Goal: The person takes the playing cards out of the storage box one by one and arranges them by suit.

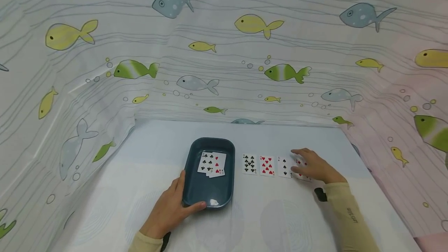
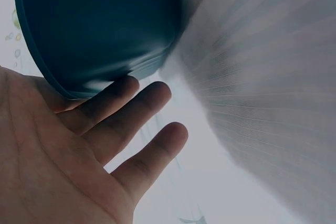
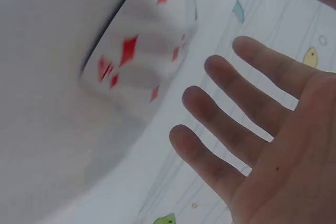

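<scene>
My left hand [image 1: 171, 205] grips the near left corner of a dark blue tray [image 1: 210, 193], thumb along the front rim and fingers against the left wall. In the left wrist view, its spread fingers lie by the tray's outer wall [image 2: 105, 24]. Inside the tray, a club playing card [image 1: 206, 162] overlaps heart cards [image 1: 218, 158]. A row to the right has a club card [image 1: 250, 164], a heart card [image 1: 267, 165], a spade card [image 1: 284, 162] and a diamond card [image 3: 142, 40]. My right hand [image 1: 316, 166] hovers over the diamond card, fingers spread, holding nothing.
The white tabletop [image 1: 245, 224] stretches around the tray and cards. Fish-patterned cloth [image 1: 224, 61] stands behind and on both sides. A black strap [image 1: 320, 194] is on the right wrist.
</scene>
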`<state>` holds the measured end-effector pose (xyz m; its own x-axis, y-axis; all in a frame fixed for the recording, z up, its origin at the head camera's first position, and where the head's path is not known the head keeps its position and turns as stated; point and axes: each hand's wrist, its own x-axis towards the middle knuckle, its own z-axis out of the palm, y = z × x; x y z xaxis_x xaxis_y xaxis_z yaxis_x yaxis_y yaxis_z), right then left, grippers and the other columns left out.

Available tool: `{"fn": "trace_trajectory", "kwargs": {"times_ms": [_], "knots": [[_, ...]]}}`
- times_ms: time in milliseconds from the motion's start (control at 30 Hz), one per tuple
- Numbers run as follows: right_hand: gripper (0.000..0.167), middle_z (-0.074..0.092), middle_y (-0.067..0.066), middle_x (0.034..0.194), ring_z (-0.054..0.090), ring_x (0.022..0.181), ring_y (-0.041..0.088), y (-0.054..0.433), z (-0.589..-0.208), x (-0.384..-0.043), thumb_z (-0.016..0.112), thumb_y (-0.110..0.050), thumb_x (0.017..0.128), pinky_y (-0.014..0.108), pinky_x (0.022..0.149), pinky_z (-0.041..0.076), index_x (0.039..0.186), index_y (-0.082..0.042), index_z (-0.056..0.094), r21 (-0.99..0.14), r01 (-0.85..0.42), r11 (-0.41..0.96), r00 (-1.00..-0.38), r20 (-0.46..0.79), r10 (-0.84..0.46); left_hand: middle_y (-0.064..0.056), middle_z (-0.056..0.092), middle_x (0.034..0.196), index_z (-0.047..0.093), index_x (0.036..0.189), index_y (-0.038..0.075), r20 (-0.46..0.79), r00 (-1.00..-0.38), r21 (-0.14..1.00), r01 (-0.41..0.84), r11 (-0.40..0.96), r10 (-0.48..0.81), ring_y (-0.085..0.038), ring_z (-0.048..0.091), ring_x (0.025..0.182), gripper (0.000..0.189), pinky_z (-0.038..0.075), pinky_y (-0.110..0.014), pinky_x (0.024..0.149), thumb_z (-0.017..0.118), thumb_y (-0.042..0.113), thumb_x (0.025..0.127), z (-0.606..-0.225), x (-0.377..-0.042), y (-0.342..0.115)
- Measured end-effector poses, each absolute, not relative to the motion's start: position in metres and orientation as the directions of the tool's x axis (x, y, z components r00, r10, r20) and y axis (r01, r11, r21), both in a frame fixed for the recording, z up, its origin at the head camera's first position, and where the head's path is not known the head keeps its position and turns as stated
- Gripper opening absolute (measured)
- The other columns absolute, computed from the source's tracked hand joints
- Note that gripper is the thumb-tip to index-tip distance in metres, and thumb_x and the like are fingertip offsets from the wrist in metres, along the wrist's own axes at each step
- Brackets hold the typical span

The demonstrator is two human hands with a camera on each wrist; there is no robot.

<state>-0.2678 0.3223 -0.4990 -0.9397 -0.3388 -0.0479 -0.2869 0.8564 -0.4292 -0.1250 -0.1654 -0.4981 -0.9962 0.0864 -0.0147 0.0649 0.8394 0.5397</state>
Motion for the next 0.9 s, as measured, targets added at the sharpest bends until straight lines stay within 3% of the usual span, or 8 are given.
{"fn": "trace_trajectory", "kwargs": {"times_ms": [367, 900], "knots": [[0.069, 0.049, 0.017, 0.148, 0.044, 0.137, 0.039, 0.276, -0.485, -0.269, 0.075, -0.036, 0.091, 0.063, 0.104, 0.041, 0.149, -0.009, 0.049, -0.407, -0.348, 0.844, -0.931, 0.045, -0.362, -0.024, 0.041, 0.153, 0.017, 0.162, 0.002, 0.007, -0.996, 0.547, 0.081, 0.833, 0.093, -0.039, 0.053, 0.128, 0.126, 0.046, -0.054, 0.102, 0.068, 0.079, 0.076, -0.502, -0.124, -0.168], [0.071, 0.051, 0.007, 0.148, 0.053, 0.129, 0.027, 0.226, -0.478, -0.268, 0.074, -0.043, 0.091, 0.054, 0.101, 0.046, 0.151, -0.015, 0.048, -0.447, -0.441, 0.778, -0.893, 0.127, -0.433, -0.024, 0.040, 0.153, 0.015, 0.162, 0.001, 0.006, -0.996, 0.549, 0.079, 0.832, 0.091, -0.040, 0.052, 0.129, 0.127, 0.045, -0.054, 0.103, 0.068, 0.079, 0.076, -0.503, -0.124, -0.168]]}}
